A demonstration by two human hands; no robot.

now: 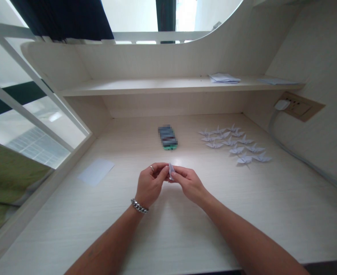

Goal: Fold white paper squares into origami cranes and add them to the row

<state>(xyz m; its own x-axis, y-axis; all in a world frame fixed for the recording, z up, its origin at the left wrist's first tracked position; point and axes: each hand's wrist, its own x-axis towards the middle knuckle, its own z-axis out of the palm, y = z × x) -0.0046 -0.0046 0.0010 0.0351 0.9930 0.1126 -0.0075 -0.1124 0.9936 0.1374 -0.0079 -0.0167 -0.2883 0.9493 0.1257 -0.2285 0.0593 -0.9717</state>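
Between my two hands, above the middle of the desk [168,229], is a small piece of folded white paper [171,170]. My left hand [151,181] pinches it from the left with thumb and fingertips; a ring and a chain bracelet [140,206] are on this side. From the right, my right hand [190,183] grips the same paper with thumb and fingers. Much of the fold is hidden by the fingertips. On the right of the desk stand several white paper cranes [230,142] in a loose group.
Beyond my hands lies a blurred dark phone-like object [167,136] with a green edge. A white paper sheet [96,172] rests at the left. Folded papers [224,78] sit on the shelf [157,84]. A cable [297,152] runs from the wall socket [303,105] down the right side.
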